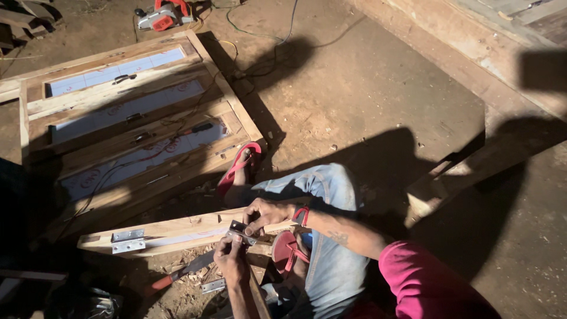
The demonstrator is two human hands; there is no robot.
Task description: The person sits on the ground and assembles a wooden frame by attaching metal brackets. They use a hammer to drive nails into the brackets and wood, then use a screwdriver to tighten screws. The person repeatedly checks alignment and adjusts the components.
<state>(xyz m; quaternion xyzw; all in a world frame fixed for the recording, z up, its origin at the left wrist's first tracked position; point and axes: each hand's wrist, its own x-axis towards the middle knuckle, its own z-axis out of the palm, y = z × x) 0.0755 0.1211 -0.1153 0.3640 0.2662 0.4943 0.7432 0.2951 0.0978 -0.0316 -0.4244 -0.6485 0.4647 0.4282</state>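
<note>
Nearest to the camera is the pink sleeve [428, 283] of the person, made of soft cloth, and below it the knee in faded blue jeans [331, 236]. The right hand [266, 214] comes from this sleeve over the knee, with the wrist bent and the fingers curled down on a small metal hinge [241, 230], pinching it from above. The left hand [231, 260] comes up from the bottom edge with the forearm straight, and its fingers are closed on the lower side of the same hinge. The hinge is flat, grey and shiny, and it sits on the right end of a pale wooden frame piece [177, 231], long and rough. A second hinge [128, 240] is fixed near the left end of this wood, and a third hinge [212, 286] lies loose on the dirt floor among wood shavings. Beside it lies a handsaw [177, 274] with a reddish handle. Red sandals [239, 165] are on the feet. Farther away lies a wooden door [124, 118] with white panels bearing round red marks, and a red power tool [162, 15] at the top.
</note>
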